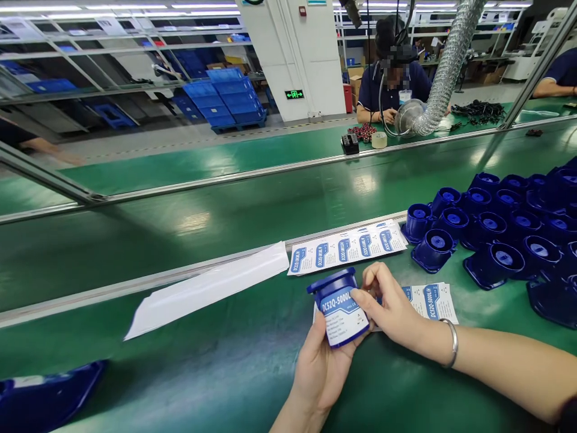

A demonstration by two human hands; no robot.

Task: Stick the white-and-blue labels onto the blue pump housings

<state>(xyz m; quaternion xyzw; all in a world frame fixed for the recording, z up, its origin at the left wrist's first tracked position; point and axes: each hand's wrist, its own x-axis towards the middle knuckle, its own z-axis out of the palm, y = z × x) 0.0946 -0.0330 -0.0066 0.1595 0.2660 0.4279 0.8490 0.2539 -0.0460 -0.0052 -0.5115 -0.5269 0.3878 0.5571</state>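
My left hand (320, 367) is wrapped round a dark blue plastic housing (334, 280), holding it tilted above the bench. A white and blue label (345, 319) printed "DC52Q-5000L/H" lies on the housing's curved side. At the label's right edge is my right hand (387, 297), thumb pressed on it and the other fingers curled; its fingertips behind the housing are partly hidden. Beneath my right hand lies a sheet of labels (433, 302), partly covered. Farther back, another label sheet (347, 248) rests against the metal rail.
Many blue housings (489, 222) stand grouped at the right. White backing paper (211, 288) lies left of the label sheets. A blue part (49, 397) sits at the lower left. Beyond the rail (225, 171), a person (392, 84) works near a flexible duct (451, 66).
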